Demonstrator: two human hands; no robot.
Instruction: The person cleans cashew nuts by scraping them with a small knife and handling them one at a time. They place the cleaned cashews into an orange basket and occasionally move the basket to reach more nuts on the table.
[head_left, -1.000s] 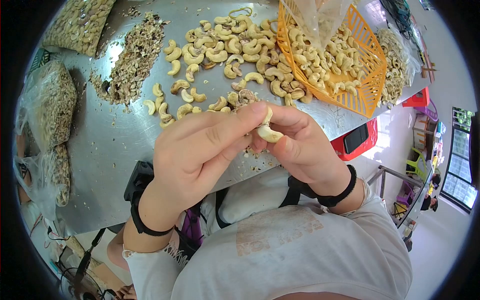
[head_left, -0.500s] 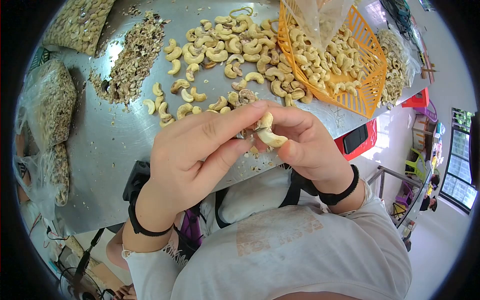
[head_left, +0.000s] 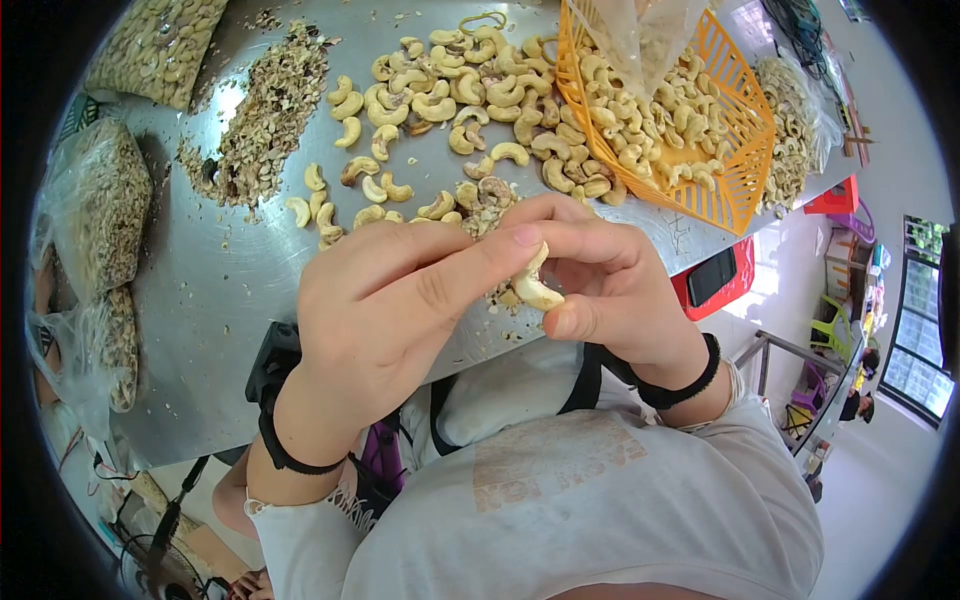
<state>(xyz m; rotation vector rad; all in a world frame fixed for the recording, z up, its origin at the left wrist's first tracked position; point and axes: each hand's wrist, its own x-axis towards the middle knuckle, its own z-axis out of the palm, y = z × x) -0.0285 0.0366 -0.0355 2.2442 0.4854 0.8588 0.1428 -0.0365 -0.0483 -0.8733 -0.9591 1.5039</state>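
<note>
My right hand (head_left: 610, 285) pinches a pale, curved cashew (head_left: 536, 280) between thumb and fingers, in front of my chest. The index fingertip of my left hand (head_left: 400, 290) presses on the upper end of the cashew. The other left fingers are curled in, and the small metal blade seen in them a moment ago is now hidden behind the hand. Beyond both hands lies a loose pile of cashews (head_left: 460, 90) on the metal table (head_left: 200, 350). Bits of peeled skin and crumbs (head_left: 490, 205) lie right behind my fingers.
An orange basket (head_left: 735, 205) holding cashews and a clear plastic bag stands at the right. Peeled skins (head_left: 265, 120) form a heap at the left, near bulging plastic bags (head_left: 100, 200). A phone (head_left: 711, 277) rests on a red stool beyond the table edge.
My left hand has turned, bringing its index finger further over the cashew, and the blade has gone out of sight. The cashew has tilted more upright and shifted slightly left.
</note>
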